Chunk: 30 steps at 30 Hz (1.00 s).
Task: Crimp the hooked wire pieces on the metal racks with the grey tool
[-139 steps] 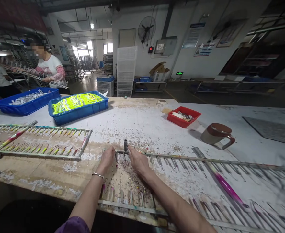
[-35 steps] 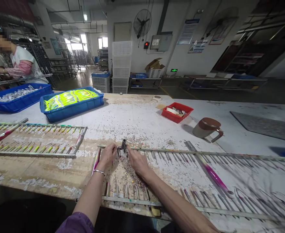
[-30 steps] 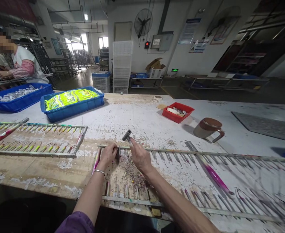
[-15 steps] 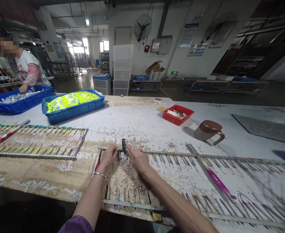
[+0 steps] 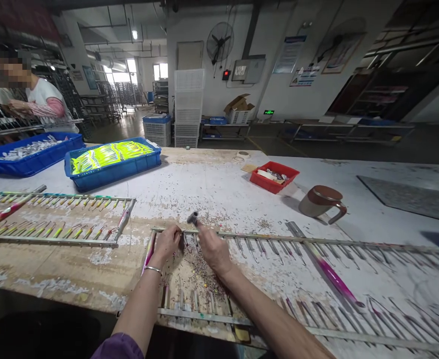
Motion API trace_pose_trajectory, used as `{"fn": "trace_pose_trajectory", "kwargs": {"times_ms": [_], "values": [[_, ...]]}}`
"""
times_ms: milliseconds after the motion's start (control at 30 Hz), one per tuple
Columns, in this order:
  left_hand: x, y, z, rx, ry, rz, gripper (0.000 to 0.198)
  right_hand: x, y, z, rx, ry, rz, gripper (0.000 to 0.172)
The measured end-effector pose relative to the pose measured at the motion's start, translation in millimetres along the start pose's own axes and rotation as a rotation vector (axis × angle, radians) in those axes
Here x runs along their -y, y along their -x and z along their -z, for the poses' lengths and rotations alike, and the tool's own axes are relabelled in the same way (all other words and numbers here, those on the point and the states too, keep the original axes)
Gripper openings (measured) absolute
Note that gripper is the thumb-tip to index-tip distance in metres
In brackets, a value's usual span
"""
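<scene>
A long metal rack [image 5: 279,240] lined with rows of small hooks lies across the table in front of me. My left hand [image 5: 167,243], with a bracelet on its wrist, is closed on the rack's top rail near its left end. My right hand [image 5: 211,247] grips a short grey metal tube tool [image 5: 193,217], lifted and tilted just above that rail. Coloured paint flakes [image 5: 200,264] lie scattered on the table under my hands. A pink-stained bar [image 5: 149,248] forms the rack's left end.
A second rack [image 5: 55,219] holding yellow-green pieces lies to the left. Behind it stand two blue bins [image 5: 110,164] [image 5: 28,154]. A red tray [image 5: 274,177] and a brown mug [image 5: 320,202] sit to the right. Another person [image 5: 36,99] works at the far left.
Half a second ago the grey tool stood upright on the rail; my right hand has since raised and tilted it. My left hand has stayed on the rail.
</scene>
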<state>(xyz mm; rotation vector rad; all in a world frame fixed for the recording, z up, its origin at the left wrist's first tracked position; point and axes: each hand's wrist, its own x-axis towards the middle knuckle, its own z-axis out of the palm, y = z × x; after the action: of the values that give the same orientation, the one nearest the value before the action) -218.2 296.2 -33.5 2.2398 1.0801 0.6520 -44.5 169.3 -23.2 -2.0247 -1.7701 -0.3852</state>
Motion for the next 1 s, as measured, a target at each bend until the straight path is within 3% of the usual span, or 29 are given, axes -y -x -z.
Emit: {"fn": "trace_pose_trajectory", "kwargs": {"times_ms": [100,233,400,533,700,867,1000], "values": [[0,1,0.2,0.008,-0.014,0.004,0.018,3,4,-1,0.064,-0.009,0.002,0.043],[0,1,0.8,0.018,0.003,0.012,0.017,6,2,-1,-0.066,-0.068,-0.027,0.048],[-1,1,0.3,0.008,-0.015,0.007,0.018,10,-3,-5,0.059,-0.015,0.045,0.044],[1,0,-2.1,0.009,-0.013,0.013,0.019,10,-2,-9,-0.053,-0.017,-0.011,0.052],[3,0,-4.6,-0.005,-0.008,0.010,0.018,11,1,-12,0.128,0.005,0.007,0.050],[3,0,-6.1,-0.021,0.007,0.022,0.017,16,-1,-10,-0.022,-0.031,-0.042,0.051],[3,0,-6.2,-0.031,0.021,0.016,0.019,14,-1,-9,0.147,-0.018,0.002,0.048]]}}
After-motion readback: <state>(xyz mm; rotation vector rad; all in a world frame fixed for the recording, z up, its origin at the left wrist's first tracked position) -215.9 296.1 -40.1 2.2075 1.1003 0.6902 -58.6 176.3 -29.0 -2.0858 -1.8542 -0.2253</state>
